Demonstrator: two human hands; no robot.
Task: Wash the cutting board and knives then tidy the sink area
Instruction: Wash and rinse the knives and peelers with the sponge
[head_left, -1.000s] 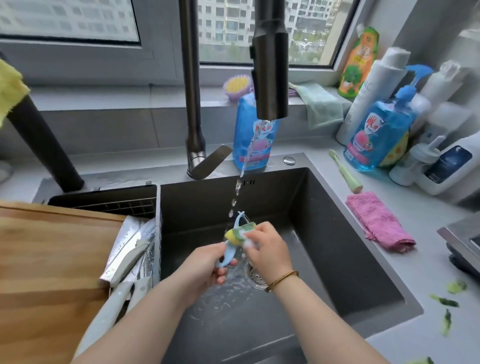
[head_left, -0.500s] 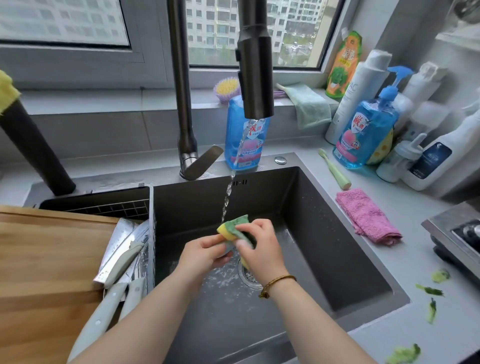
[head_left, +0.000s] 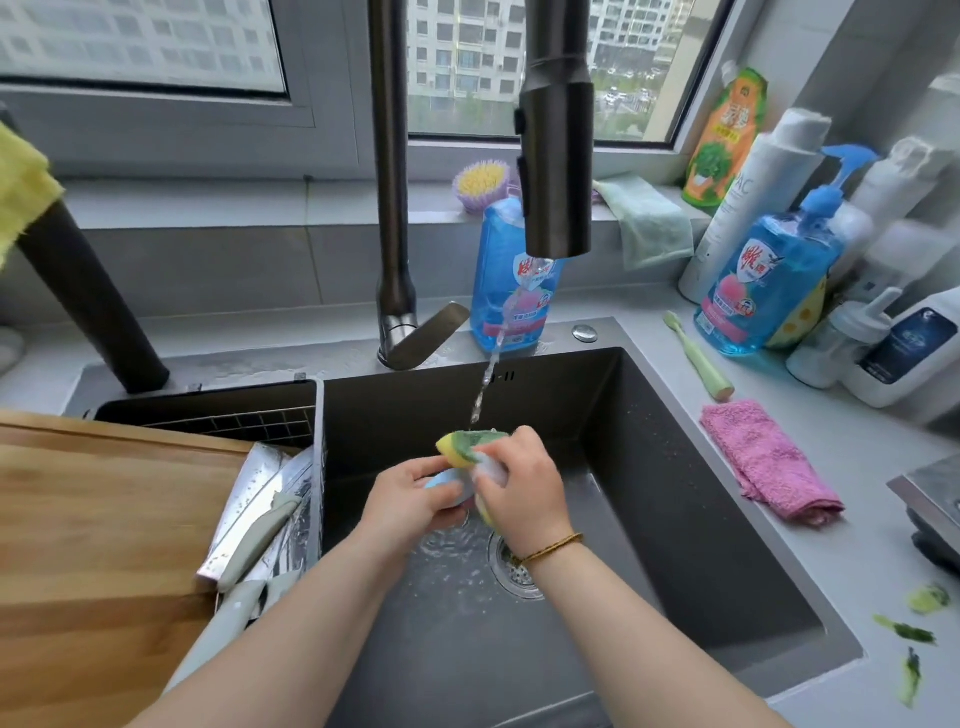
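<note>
Over the dark sink (head_left: 675, 519), my right hand (head_left: 524, 488) grips a yellow-and-green sponge (head_left: 460, 446) under a thin stream from the faucet (head_left: 556, 156). My left hand (head_left: 410, 506) holds a small light-blue utensil (head_left: 441, 480), mostly hidden by both hands, and the sponge presses against it. The wooden cutting board (head_left: 104, 545) lies at the left. Several knives (head_left: 260, 525) with pale handles rest in the drain rack beside the board.
A pink cloth (head_left: 763, 462) and a green brush (head_left: 698, 358) lie on the right counter. Blue soap bottles (head_left: 774, 280) and white bottles stand behind them. Green vegetable scraps (head_left: 909, 634) dot the counter front right. A stove edge (head_left: 930, 499) is at far right.
The blue utensil, earlier sticking out above my hands, is now tucked between them. The sponge has shifted over it and the water stream has become steadier.
</note>
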